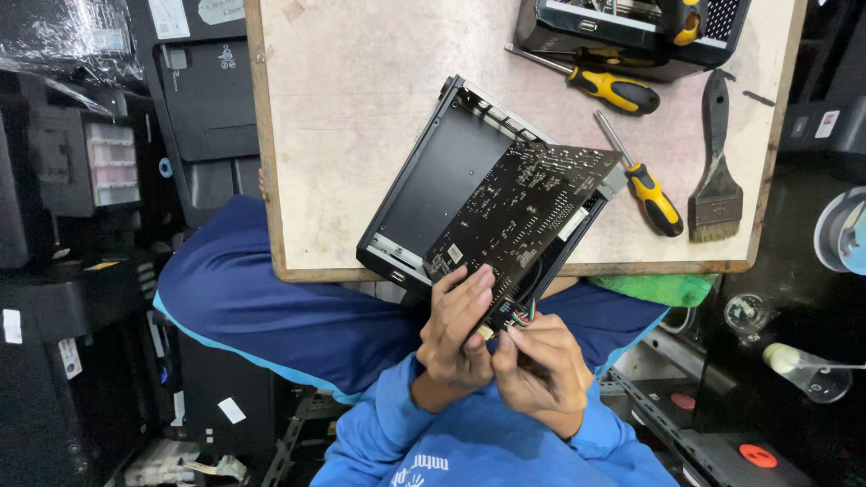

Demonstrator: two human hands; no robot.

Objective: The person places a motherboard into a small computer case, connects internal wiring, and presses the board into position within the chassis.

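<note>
Hands (496,347) grip circuit board (523,212) over worn tabletop (361,90).

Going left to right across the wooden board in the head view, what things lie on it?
Black case → circuit board → lower screwdriver → brush. The circuit board sits tilted over the case's right part, held at its near edge by both hands.

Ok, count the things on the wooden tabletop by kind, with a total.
Yellow-and-black screwdrivers: 2
Yellow-handled tool, lying in the far case: 1
Brush: 1
Open black cases: 2
Circuit board: 1
Total: 7
</note>
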